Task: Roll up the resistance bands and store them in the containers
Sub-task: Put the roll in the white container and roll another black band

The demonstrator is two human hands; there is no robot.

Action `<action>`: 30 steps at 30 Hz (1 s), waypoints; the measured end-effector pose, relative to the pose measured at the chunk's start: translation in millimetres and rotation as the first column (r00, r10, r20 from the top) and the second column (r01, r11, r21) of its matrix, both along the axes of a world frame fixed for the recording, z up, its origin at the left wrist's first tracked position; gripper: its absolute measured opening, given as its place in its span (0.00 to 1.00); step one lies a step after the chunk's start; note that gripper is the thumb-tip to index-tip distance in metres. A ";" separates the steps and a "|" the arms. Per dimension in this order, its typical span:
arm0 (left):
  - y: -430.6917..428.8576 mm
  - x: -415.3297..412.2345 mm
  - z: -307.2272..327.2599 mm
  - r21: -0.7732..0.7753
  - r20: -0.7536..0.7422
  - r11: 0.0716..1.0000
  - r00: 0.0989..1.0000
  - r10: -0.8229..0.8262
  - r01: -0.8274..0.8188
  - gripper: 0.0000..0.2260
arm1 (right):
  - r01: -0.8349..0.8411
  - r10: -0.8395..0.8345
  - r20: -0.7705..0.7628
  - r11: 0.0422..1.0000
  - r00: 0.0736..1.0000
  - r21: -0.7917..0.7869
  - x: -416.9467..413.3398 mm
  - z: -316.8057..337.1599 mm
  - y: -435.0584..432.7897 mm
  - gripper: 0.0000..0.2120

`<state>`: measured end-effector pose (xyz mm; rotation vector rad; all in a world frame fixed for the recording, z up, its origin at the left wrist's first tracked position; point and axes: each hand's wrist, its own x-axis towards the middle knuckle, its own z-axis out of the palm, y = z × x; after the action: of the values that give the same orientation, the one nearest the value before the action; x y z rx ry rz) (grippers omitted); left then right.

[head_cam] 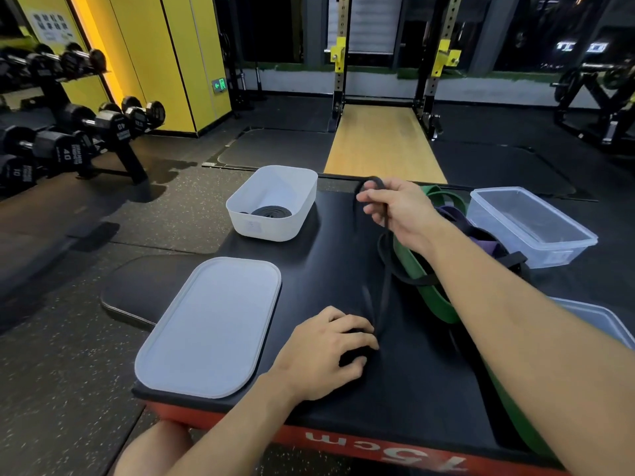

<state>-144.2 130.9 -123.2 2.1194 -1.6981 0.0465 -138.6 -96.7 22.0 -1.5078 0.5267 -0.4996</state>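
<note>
A: Where is the black band (pixel 386 286) lying, and how is the person gripping it?

B: It is stretching across the black box top (pixel 429 389). The left hand (pixel 326 348) is curling over the started coil near the front edge, fingers closed on it. The right hand (pixel 395 204) is pinching the far loop, raised above the surface.

A: What is looking risky?

B: The free length is running across the green band (pixel 426 269), close to the purple band (pixel 481 242). Rolling without lifting it clear is likely to drag or snag those. Tension is the other worry: if the right hand is letting go too early, the coil is probably springing open under the left palm.

A: And storing it?

B: The white container (pixel 275 230) is already holding one rolled band (pixel 271 211) and is standing well apart from the left hand. A loose coil is at risk of unwinding on the way over. The lid (pixel 209 324) is lying flat just left of that hand.
</note>
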 end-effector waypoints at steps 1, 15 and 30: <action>0.1 0.1 -0.1 0.000 -0.004 1.000 1.000 0.002 -0.002 0.13 | 0.034 -0.036 -0.024 0.996 0.999 -0.088 2.9 3.0 -2.9 0.05; -0.6 1.5 -0.2 -0.011 -0.009 1.000 1.000 0.010 -0.010 0.13 | 0.041 -0.192 -0.173 0.776 0.966 -0.630 22.1 5.5 1.1 0.04; -1.3 2.1 -0.4 -0.008 -0.022 1.000 1.000 0.013 -0.014 0.13 | 0.274 -0.313 -0.025 0.866 0.950 -0.419 28.1 17.2 -9.2 0.08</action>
<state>-142.1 129.6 -123.5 2.1178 -1.6684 0.0338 -110.4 -105.9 39.2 -1.8714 0.7662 -0.8212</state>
